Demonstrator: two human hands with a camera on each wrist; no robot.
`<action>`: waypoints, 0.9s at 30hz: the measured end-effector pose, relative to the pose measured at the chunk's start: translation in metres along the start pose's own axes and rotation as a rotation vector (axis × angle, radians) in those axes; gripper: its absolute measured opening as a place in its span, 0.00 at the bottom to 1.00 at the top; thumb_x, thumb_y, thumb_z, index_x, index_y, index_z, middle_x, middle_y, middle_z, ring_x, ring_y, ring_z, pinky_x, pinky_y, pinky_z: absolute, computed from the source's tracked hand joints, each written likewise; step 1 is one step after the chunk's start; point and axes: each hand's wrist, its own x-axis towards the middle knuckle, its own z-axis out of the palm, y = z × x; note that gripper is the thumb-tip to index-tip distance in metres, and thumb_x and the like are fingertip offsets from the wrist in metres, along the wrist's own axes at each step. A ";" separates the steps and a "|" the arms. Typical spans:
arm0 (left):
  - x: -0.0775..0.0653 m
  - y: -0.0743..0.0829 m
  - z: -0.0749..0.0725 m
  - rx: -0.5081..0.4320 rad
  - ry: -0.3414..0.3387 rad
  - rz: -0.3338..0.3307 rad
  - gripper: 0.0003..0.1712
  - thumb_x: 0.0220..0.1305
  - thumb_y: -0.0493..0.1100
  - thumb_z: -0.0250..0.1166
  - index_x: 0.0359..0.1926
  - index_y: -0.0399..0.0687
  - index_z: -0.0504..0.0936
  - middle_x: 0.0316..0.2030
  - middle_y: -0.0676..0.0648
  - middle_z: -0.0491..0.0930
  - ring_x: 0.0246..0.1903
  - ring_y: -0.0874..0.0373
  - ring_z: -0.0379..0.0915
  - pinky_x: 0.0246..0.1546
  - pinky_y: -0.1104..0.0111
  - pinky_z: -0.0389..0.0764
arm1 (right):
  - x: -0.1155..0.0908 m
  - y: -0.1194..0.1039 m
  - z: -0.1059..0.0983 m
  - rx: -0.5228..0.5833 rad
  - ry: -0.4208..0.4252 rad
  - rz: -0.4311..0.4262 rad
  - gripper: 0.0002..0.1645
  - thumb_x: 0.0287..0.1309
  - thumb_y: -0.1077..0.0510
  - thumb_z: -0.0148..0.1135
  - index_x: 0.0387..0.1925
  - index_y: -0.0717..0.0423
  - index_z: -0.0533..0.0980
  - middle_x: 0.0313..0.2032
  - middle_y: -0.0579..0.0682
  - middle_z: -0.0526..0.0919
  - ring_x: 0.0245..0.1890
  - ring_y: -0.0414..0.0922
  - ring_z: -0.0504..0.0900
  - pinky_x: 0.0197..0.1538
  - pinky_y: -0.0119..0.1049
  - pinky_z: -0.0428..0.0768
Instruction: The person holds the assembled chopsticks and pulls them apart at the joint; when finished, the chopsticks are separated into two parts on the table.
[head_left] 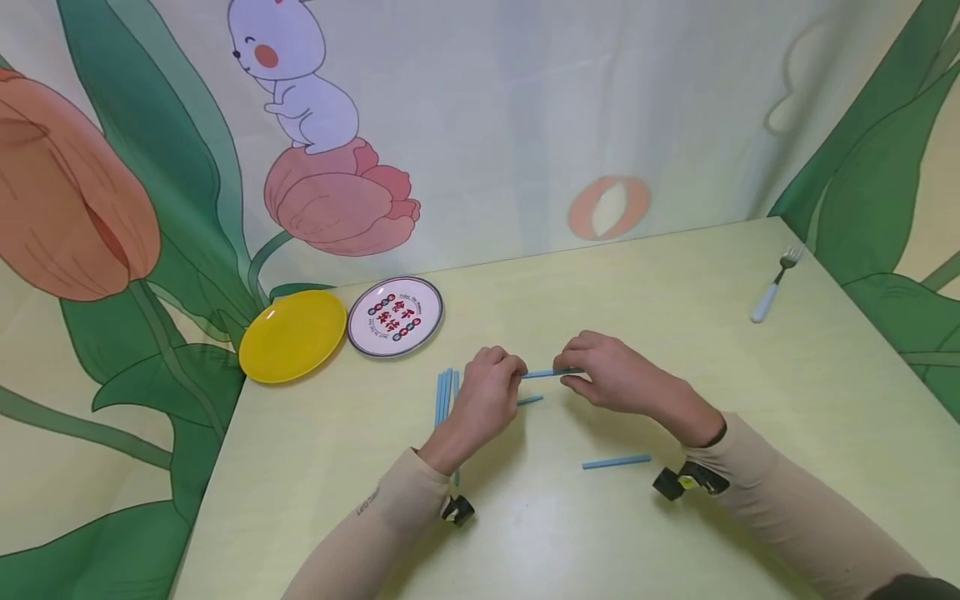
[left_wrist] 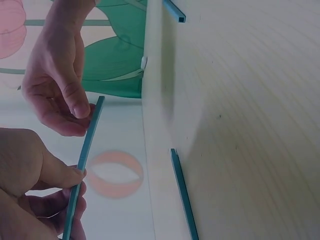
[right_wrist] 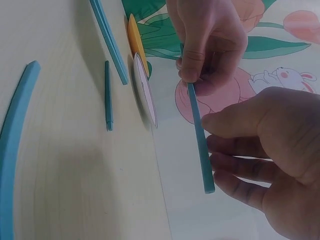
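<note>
A thin blue stick is held up level over the table, one hand toward each end. My left hand pinches it between thumb and fingers, seen closely in the left wrist view, where the stick slants upward. My right hand has its thumb and fingertips on the other part, and the stick's end sticks out past them in the right wrist view. Beneath the hands lies another blue stick, partly hidden by the left hand. One more short stick lies below the right hand.
Several blue sticks lie side by side left of the left hand, partly covered by it. A yellow plate and a white printed plate stand at the table's back left. A fork with a pale handle lies far right.
</note>
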 end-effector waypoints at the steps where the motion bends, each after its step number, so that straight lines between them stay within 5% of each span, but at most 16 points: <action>1: 0.000 0.000 0.000 -0.003 -0.001 0.003 0.07 0.62 0.31 0.62 0.36 0.43 0.85 0.31 0.48 0.77 0.35 0.53 0.70 0.39 0.62 0.72 | 0.000 0.000 0.001 -0.001 0.001 -0.002 0.08 0.52 0.61 0.71 0.37 0.55 0.83 0.35 0.45 0.83 0.37 0.42 0.78 0.41 0.36 0.79; 11: -0.001 0.003 0.004 -0.023 -0.006 0.041 0.07 0.62 0.30 0.62 0.36 0.42 0.84 0.32 0.47 0.77 0.35 0.52 0.71 0.38 0.63 0.72 | -0.003 0.003 0.007 -0.006 0.038 -0.023 0.06 0.52 0.64 0.70 0.34 0.55 0.83 0.32 0.45 0.82 0.35 0.42 0.79 0.39 0.34 0.79; 27: -0.002 -0.002 0.004 -0.041 -0.047 0.047 0.04 0.63 0.31 0.62 0.37 0.40 0.82 0.32 0.47 0.76 0.36 0.53 0.70 0.39 0.66 0.73 | -0.007 0.005 0.012 -0.074 -0.062 -0.100 0.11 0.55 0.74 0.59 0.37 0.59 0.73 0.31 0.48 0.70 0.35 0.44 0.69 0.38 0.33 0.72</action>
